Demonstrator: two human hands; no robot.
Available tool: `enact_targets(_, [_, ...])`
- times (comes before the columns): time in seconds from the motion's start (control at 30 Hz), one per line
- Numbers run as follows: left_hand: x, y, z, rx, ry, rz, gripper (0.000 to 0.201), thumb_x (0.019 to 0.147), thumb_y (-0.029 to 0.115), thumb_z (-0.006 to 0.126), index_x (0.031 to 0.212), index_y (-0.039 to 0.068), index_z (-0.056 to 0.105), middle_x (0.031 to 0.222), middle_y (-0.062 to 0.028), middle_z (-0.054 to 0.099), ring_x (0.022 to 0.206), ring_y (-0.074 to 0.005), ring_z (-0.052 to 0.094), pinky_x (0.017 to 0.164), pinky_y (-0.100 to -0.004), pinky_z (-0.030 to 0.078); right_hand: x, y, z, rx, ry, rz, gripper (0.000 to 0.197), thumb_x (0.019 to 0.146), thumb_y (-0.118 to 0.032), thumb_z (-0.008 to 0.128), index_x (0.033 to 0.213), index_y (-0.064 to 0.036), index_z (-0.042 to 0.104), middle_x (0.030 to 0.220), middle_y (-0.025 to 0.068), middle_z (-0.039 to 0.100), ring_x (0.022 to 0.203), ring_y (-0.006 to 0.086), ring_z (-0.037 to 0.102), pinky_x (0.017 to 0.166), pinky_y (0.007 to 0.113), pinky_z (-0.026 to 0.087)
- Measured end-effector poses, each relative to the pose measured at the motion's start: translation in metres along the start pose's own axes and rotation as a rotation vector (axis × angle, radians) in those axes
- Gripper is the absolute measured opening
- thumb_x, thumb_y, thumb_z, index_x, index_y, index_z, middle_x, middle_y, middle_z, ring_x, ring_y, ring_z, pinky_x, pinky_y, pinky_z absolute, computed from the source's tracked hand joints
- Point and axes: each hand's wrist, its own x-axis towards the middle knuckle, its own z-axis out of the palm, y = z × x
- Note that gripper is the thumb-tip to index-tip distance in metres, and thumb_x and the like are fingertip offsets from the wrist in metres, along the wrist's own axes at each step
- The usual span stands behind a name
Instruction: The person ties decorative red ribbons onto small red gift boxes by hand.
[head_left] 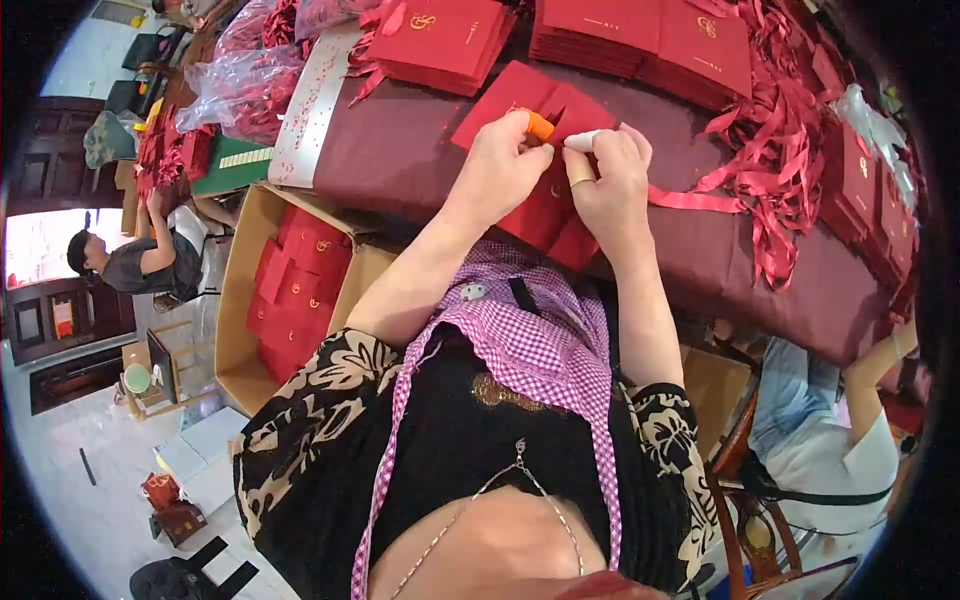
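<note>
Red folder (pixel 548 212) lies across near edge of worktop (pixel 390 150), centre; left hand (pixel 502 165) and right hand (pixel 612 180) meet over it, fingers bent, can't tell whether either grip pinches anything; ribbon pile (pixel 765 180) right.

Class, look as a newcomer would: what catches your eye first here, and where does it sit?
The eye falls first on the orange cover on a finger of the left hand and the white cover on the right hand, close together over a red card at upper centre. Next comes the tangle of red ribbons on the brown cloth at upper right. Below the hands, the purple checked apron stands out.
</note>
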Motion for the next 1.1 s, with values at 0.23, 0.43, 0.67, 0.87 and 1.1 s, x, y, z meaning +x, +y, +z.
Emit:
enact_targets(0.23, [-0.003,0.000,0.011,0.358,0.113,0.224,0.016,0.086,-0.001,0.055,0.101,-0.005,0.059,0.083,-0.0058,0.062,0.079,-0.0102,0.059,0.073,-0.0258,0.048,0.007,-0.017,-0.007,-0.291,-0.074,-0.051,0.005,0.080,-0.005,0.064,0.082,-0.0086,0.061,0.077,0.0054,0.061,0.080,0.0250,0.060,0.096,0.045,0.038])
enact_targets(0.43, [0.000,0.028,-0.003,0.138,-0.118,0.192,0.019,0.088,0.002,0.052,0.103,-0.004,0.061,0.079,-0.0108,0.066,0.067,-0.0129,0.060,0.063,-0.0277,0.049,0.017,0.002,-0.029,0.280,-0.103,0.328,0.018,0.075,-0.003,0.072,0.085,-0.0023,0.057,0.080,0.0104,0.062,0.080,0.0277,0.058,0.074,0.036,0.048])
enact_targets(0.67, [0.015,0.019,0.005,0.259,-0.114,0.321,0.020,0.085,-0.001,0.058,0.105,-0.005,0.061,0.091,-0.0055,0.066,0.089,-0.0091,0.059,0.081,-0.0259,0.049,0.020,0.017,-0.032,0.410,-0.195,0.388,0.018,0.073,0.000,0.073,0.082,-0.0007,0.057,0.077,0.0090,0.060,0.078,0.0220,0.060,0.069,0.033,0.049])
enact_targets(0.87, [0.022,0.014,0.003,0.309,-0.122,0.392,0.015,0.085,-0.002,0.058,0.100,-0.004,0.060,0.087,-0.0077,0.065,0.083,-0.0097,0.058,0.077,-0.0262,0.049,0.020,0.023,-0.039,0.463,-0.232,0.307,0.018,0.078,0.001,0.069,0.095,-0.0034,0.064,0.078,0.0082,0.061,0.076,0.0188,0.061,0.071,0.030,0.050])
enact_targets(1.1, [0.023,0.014,0.007,0.342,-0.074,0.504,0.012,0.085,-0.003,0.059,0.097,-0.004,0.058,0.084,-0.0139,0.063,0.080,-0.0113,0.059,0.071,-0.0279,0.049,0.042,0.020,-0.049,0.080,-0.261,-0.131,0.028,0.079,-0.002,0.062,0.106,-0.0079,0.065,0.100,0.0078,0.062,0.096,0.0290,0.055,0.085,0.038,0.044])
